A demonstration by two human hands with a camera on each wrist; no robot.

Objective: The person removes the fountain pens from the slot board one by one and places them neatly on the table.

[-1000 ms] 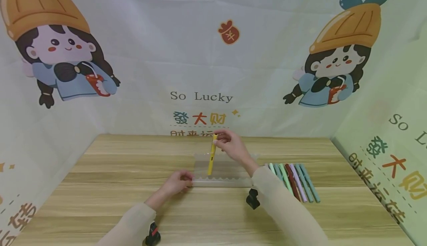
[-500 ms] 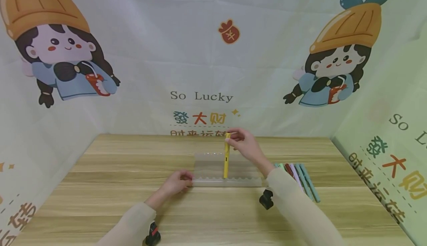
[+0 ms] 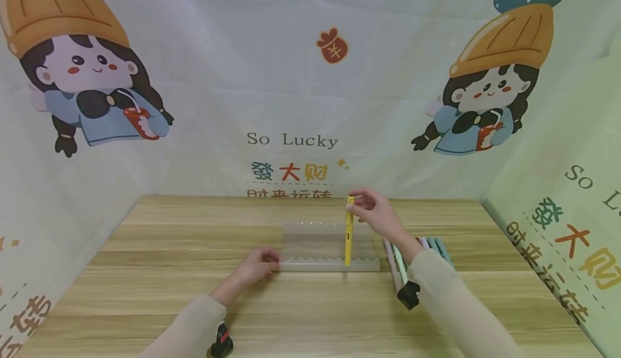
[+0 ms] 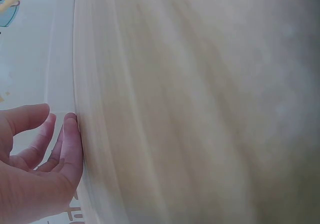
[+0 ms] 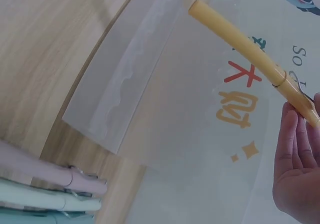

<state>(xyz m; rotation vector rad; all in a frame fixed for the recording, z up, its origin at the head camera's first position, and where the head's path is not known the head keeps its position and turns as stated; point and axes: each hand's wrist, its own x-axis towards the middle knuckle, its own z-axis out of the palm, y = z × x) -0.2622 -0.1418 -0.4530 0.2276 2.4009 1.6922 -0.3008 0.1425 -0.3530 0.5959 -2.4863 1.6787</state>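
My right hand [image 3: 379, 219] pinches a yellow pen [image 3: 349, 233] near its upper end. The pen hangs almost upright, its lower end before the notched front strip of a clear plastic pen rack [image 3: 310, 266]; whether they touch I cannot tell. In the right wrist view the pen [image 5: 240, 43] shows its clip beside the fingertips, and the rack [image 5: 107, 101] lies beyond. At the rack's left end rests my left hand [image 3: 259, 265], fingertips at its edge. The left wrist view shows that hand [image 4: 42, 159] with thumb and fingers apart.
Right of the rack, several pens lie side by side, among them a pale pink pen [image 3: 392, 263] and a teal pen [image 3: 443, 253], partly hidden by my right forearm. A printed cloth [image 3: 291, 77] hangs behind the wooden table [image 3: 145, 282].
My right hand has carried the yellow pen rightward along the rack, and the pen has come a little lower and more upright. The left hand stays in place.
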